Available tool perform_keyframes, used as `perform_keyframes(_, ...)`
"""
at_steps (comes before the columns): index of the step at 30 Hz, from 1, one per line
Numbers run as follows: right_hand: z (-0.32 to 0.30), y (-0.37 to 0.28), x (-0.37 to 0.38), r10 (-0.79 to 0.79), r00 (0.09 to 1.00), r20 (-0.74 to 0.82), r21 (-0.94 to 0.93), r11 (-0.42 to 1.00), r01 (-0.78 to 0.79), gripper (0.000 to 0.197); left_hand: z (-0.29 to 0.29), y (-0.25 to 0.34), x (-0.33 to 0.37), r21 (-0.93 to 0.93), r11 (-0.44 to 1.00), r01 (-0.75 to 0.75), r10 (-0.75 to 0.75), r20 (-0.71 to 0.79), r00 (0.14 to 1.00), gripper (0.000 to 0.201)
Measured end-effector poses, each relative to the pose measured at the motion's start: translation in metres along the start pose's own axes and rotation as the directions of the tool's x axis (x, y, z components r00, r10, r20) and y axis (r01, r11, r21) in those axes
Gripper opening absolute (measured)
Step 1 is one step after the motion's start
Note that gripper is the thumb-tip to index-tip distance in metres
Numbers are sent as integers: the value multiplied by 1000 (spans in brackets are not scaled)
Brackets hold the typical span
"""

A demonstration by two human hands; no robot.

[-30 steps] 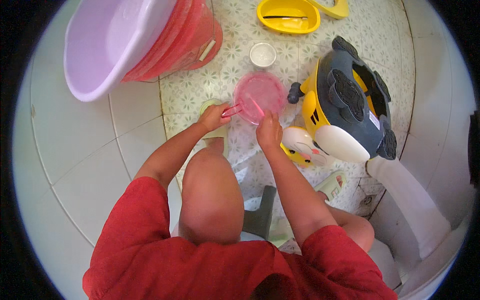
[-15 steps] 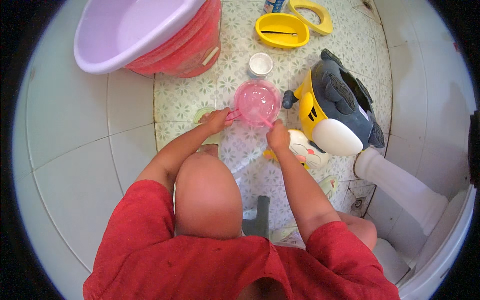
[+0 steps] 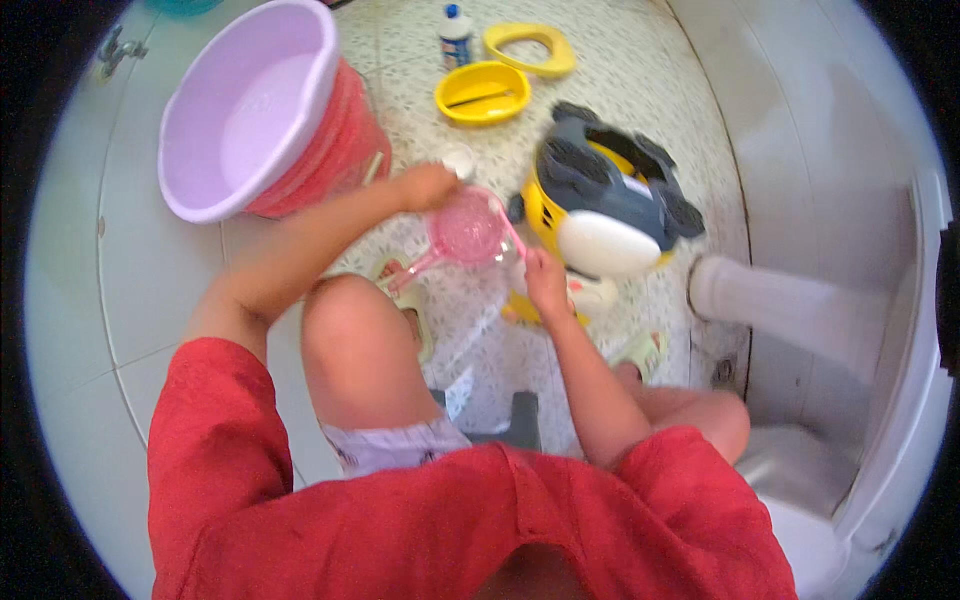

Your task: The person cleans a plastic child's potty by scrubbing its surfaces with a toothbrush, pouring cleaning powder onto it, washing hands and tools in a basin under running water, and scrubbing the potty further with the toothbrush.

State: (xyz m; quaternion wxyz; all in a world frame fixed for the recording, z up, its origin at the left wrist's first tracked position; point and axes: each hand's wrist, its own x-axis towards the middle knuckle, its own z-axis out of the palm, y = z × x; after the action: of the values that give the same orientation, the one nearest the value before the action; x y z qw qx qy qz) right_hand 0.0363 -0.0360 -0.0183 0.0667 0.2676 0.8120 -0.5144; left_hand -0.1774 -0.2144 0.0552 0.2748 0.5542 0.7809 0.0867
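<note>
On the floor between my hands sits a pink see-through dipper [image 3: 467, 232], its handle pointing to the lower left, with liquid in its bowl. My right hand [image 3: 545, 280] is closed around a slim pink stick [image 3: 514, 234] with a pale tip at the dipper's rim; its exact kind is not clear. Above the dipper, my left hand [image 3: 428, 187] reaches to a small round white tub [image 3: 459, 163]. The left fingers are blurred and partly hidden, so whether they grip the tub is unclear.
A lilac basin [image 3: 200, 150] rests on a red bucket [image 3: 335, 150] at left. Farther off are a yellow tray [image 3: 484, 112] holding a dark stick, a bottle [image 3: 455, 40] and a yellow ring [image 3: 560, 58]. Right stand a yellow-black cartoon-shaped potty [image 3: 605, 235] and a white pedestal [image 3: 790, 300].
My left hand has let go of the dipper's handle and moved up to the white tub. The right hand keeps the pink stick. My view has shifted, sliding the potty leftward.
</note>
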Motion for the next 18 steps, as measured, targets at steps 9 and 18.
perform_keyframes(9,-129,-43,-83,180,942,-283,338,938,-78,20,-17,146,30,-226,974,29,-113,-369,922,16)
perform_keyframes(18,-118,7,-55,48,968,-246,140,990,-13,15,31,208,0,-651,756,67,-282,-232,931,16)
